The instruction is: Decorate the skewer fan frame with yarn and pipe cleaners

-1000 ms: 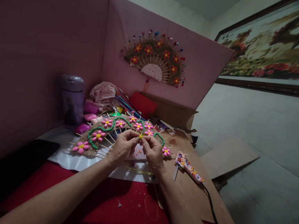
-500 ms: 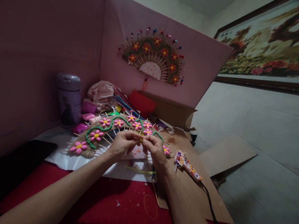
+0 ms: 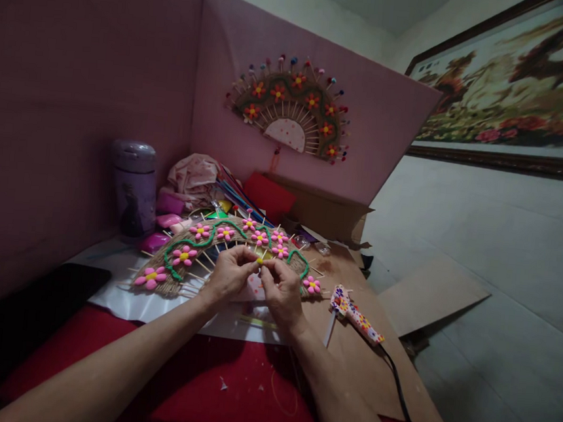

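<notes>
My left hand (image 3: 229, 273) and my right hand (image 3: 282, 291) meet fingertip to fingertip above a fan-shaped craft piece (image 3: 194, 252). Both pinch a tiny yellow bead (image 3: 259, 260) on a thin stick. The craft piece is a jute arc on wooden sticks, with pink flowers and a green wavy cord. It lies on white paper (image 3: 121, 292) over a red cloth (image 3: 207, 388). A pink flower (image 3: 311, 284) sits at the arc's right end, just right of my right hand.
A patterned glue gun (image 3: 355, 315) with a black cord lies on brown cardboard (image 3: 371, 370) to the right. A purple flask (image 3: 134, 188), pink cloth, coloured sticks and a red pad crowd the back. A finished fan (image 3: 293, 110) hangs on the pink wall. A dark phone (image 3: 58, 287) lies left.
The hands stay together over the fan and have shifted slightly left and down. The yellow bead shows between the fingertips again after being mostly covered half a second ago.
</notes>
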A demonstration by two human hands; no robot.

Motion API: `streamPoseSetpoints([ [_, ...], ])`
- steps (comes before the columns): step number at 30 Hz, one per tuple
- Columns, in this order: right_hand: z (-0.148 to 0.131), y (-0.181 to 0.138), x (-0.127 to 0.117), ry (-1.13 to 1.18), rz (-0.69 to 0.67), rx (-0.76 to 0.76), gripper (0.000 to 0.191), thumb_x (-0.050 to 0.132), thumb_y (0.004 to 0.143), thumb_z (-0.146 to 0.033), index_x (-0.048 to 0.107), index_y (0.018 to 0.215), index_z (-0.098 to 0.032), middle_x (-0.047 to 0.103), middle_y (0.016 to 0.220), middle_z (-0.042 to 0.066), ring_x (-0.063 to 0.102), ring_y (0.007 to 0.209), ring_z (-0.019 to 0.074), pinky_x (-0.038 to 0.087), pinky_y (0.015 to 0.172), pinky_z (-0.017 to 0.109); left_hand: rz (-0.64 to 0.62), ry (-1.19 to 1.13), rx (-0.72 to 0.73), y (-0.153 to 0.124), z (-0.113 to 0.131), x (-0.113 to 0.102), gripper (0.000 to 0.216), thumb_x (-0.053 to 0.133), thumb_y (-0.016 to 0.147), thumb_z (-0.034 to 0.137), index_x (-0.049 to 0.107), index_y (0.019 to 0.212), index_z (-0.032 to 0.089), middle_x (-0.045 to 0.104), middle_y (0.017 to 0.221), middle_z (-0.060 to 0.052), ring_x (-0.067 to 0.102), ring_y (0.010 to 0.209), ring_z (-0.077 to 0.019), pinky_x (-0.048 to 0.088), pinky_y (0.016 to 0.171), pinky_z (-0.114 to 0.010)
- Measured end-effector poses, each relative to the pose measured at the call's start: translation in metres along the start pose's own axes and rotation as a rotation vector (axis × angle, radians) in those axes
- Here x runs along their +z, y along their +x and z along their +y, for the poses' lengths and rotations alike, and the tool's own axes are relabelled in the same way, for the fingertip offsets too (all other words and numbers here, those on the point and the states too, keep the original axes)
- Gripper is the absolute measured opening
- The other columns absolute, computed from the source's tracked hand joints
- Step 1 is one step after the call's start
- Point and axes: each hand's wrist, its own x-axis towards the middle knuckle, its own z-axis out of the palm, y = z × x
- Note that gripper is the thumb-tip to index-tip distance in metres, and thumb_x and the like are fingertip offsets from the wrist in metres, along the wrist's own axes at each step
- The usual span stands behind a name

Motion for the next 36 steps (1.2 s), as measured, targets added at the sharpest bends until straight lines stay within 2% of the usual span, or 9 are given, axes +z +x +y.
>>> streamPoseSetpoints([
  [2, 0.0, -0.001, 0.0, -0.06, -0.013, -0.057, 0.018, 0.054, 0.081, -0.032, 0.063, 0.075, -0.017, 0.057, 0.068, 0.001, 0.051, 0.064, 0.0129, 0.04, 0.06, 0.025, 0.017, 0.009, 0.011, 0.0, 0.0, 0.001, 0.028, 0.081, 0.049, 0.028, 0.061, 0.061, 0.012, 0.061, 0.056, 0.001, 0.054, 0.053, -0.0085, 0.043, 0.052, -0.019],
  [6, 0.007, 0.004, -0.004, 0.063, -0.048, 0.059, 0.024, 0.056, 0.081, -0.038, 0.059, 0.069, -0.017, 0.053, 0.06, -0.002, 0.045, 0.052, 0.0098, 0.037, 0.051, 0.023, 0.008, 0.04, -0.016, -0.001, 0.002, 0.002, 0.03, 0.08, 0.05, 0.032, 0.06, 0.058, 0.012, 0.057, 0.049, 0.003, 0.046, 0.04, -0.006, 0.037, 0.04, -0.018],
  [8, 0.01, 0.006, -0.006, 0.077, -0.056, 0.075, 0.025, 0.056, 0.08, -0.04, 0.06, 0.07, -0.017, 0.052, 0.06, -0.003, 0.043, 0.05, 0.0089, 0.035, 0.048, 0.022, -0.037, 0.05, -0.03, -0.002, 0.004, 0.002, 0.029, 0.078, 0.055, 0.035, 0.062, 0.062, 0.012, 0.057, 0.049, 0.002, 0.045, 0.038, -0.0064, 0.037, 0.038, -0.019],
  [13, 0.009, 0.01, -0.011, 0.056, -0.062, 0.04, 0.025, 0.058, 0.08, -0.04, 0.061, 0.072, -0.017, 0.051, 0.058, -0.003, 0.042, 0.05, 0.0086, 0.033, 0.046, 0.021, -0.121, 0.017, -0.097, -0.002, 0.012, 0.002, 0.03, 0.076, 0.059, 0.036, 0.066, 0.071, 0.01, 0.064, 0.06, -0.003, 0.056, 0.047, -0.0107, 0.049, 0.047, -0.023],
  [18, 0.007, 0.012, -0.014, 0.15, -0.085, 0.098, 0.025, 0.061, 0.076, -0.041, 0.059, 0.067, -0.017, 0.046, 0.052, -0.005, 0.038, 0.046, 0.0075, 0.029, 0.042, 0.02, -0.135, -0.039, -0.175, -0.002, 0.018, 0.003, 0.029, 0.078, 0.056, 0.033, 0.066, 0.069, 0.01, 0.066, 0.06, -0.004, 0.059, 0.049, -0.0123, 0.051, 0.05, -0.026],
  [22, 0.006, 0.012, -0.013, 0.175, -0.074, 0.123, 0.025, 0.062, 0.074, -0.041, 0.058, 0.066, -0.017, 0.048, 0.053, -0.004, 0.039, 0.046, 0.0077, 0.03, 0.043, 0.021, -0.131, -0.055, -0.172, -0.002, 0.017, 0.003, 0.027, 0.078, 0.056, 0.031, 0.066, 0.068, 0.01, 0.065, 0.059, -0.003, 0.059, 0.049, -0.0119, 0.051, 0.05, -0.025],
  [27, 0.004, 0.005, -0.006, 0.032, 0.005, 0.055, 0.02, 0.058, 0.077, -0.034, 0.056, 0.067, -0.017, 0.052, 0.059, -0.002, 0.046, 0.053, 0.01, 0.037, 0.051, 0.022, -0.114, -0.02, -0.095, -0.004, 0.011, 0.006, 0.021, 0.073, 0.06, 0.027, 0.066, 0.07, 0.01, 0.064, 0.056, -0.002, 0.057, 0.047, -0.0107, 0.049, 0.048, -0.023],
  [32, 0.003, -0.002, 0.001, -0.199, 0.088, -0.014, 0.014, 0.052, 0.079, -0.026, 0.052, 0.068, -0.019, 0.052, 0.059, -0.002, 0.046, 0.055, 0.0111, 0.035, 0.053, 0.023, -0.017, 0.104, 0.014, -0.008, 0.003, 0.012, 0.01, 0.066, 0.063, 0.02, 0.063, 0.068, 0.012, 0.06, 0.052, 0.002, 0.054, 0.043, -0.0099, 0.045, 0.045, -0.021],
  [36, 0.005, 0.001, -0.001, -0.25, 0.053, -0.044, 0.015, 0.05, 0.08, -0.025, 0.052, 0.066, -0.019, 0.051, 0.06, -0.002, 0.046, 0.057, 0.0117, 0.034, 0.054, 0.023, -0.035, 0.14, 0.011, -0.006, -0.001, 0.009, 0.011, 0.064, 0.066, 0.023, 0.062, 0.07, 0.013, 0.059, 0.052, 0.002, 0.053, 0.043, -0.0101, 0.044, 0.045, -0.021],
])
